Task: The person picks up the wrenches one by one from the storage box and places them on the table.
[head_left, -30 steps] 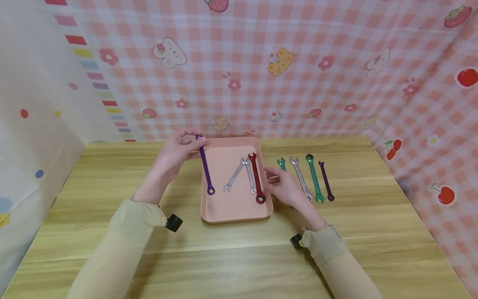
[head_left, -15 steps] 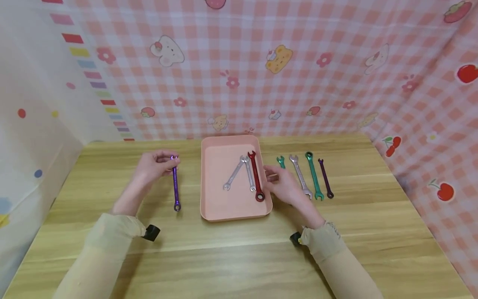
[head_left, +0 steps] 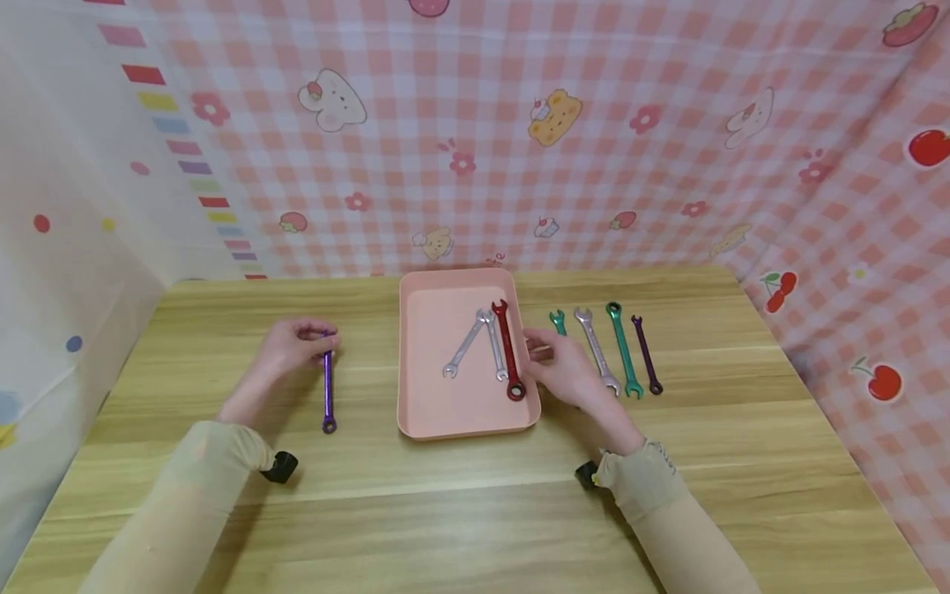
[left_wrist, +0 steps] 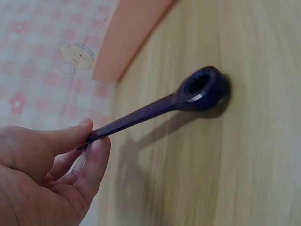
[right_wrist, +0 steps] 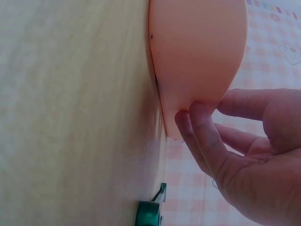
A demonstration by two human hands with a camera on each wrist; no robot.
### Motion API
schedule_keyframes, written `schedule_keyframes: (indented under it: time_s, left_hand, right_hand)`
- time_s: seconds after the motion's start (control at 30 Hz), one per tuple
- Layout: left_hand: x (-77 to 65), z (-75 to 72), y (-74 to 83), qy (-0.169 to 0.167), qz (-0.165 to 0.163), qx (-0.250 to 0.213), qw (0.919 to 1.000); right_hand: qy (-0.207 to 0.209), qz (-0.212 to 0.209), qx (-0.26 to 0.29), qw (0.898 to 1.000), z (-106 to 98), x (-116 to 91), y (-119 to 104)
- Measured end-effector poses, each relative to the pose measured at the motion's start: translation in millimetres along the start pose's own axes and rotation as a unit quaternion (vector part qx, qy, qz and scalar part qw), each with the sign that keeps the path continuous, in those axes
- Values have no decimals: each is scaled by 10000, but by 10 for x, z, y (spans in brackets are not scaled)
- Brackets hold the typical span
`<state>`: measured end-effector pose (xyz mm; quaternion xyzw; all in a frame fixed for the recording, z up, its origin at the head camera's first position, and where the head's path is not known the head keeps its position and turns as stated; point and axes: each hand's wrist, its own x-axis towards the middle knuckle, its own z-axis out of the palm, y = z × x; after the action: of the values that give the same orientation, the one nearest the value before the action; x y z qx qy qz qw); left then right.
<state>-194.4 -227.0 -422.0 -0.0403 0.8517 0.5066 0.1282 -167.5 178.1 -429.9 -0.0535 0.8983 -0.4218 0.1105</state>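
Observation:
My left hand [head_left: 291,346] pinches the far end of a purple wrench [head_left: 329,392] between thumb and fingers, left of the tray. In the left wrist view the wrench's ring end [left_wrist: 202,89] is low at the tabletop, while the held end is raised; whether the ring touches is hard to tell. My right hand [head_left: 566,370] holds the right side wall of a pink tray [head_left: 438,412], fingertips on the outer face and thumb at the rim. Inside the tray lie a red wrench [head_left: 508,351] and two silver wrenches, one [head_left: 464,345] slanted, the other [head_left: 496,351] beside the red.
Right of the tray, several wrenches lie in a row: a short green one [head_left: 558,320] partly behind my right hand, a silver one [head_left: 597,351], a long green one [head_left: 624,351] and a dark purple one [head_left: 647,355]. A checked cloth [head_left: 460,124] hangs behind the wooden table [head_left: 475,511].
My left hand has carried the purple wrench out from over the tray, leftward and down to the table's left part. My right hand has stayed at the tray's wall.

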Motion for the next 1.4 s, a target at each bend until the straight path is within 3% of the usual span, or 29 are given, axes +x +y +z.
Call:
schedule_keyframes:
  time_s: [0.33, 0.53, 0.77, 1.0, 1.4]
  left_hand:
    - [-1, -168, -106, 20, -256, 609, 9978]
    - [-40, -201, -115, 174, -61, 1094, 9938]
    - [-41, -183, -144, 437, 401, 1964, 9787]
    - [-32, -146, -153, 583, 674, 2104, 9736]
    - [-28, -103, -195, 762, 783, 2176, 9699]
  right_hand:
    - [-19, 63, 42, 10000, -1, -14, -4]
    - [-26, 145, 16, 9999, -6, -15, -15]
    - [-18, 211, 33, 9998, 5, -14, -19]
    - [-8, 199, 58, 9998, 7, -18, -20]
    - [-22, 202, 33, 9998, 3, -8, -9]
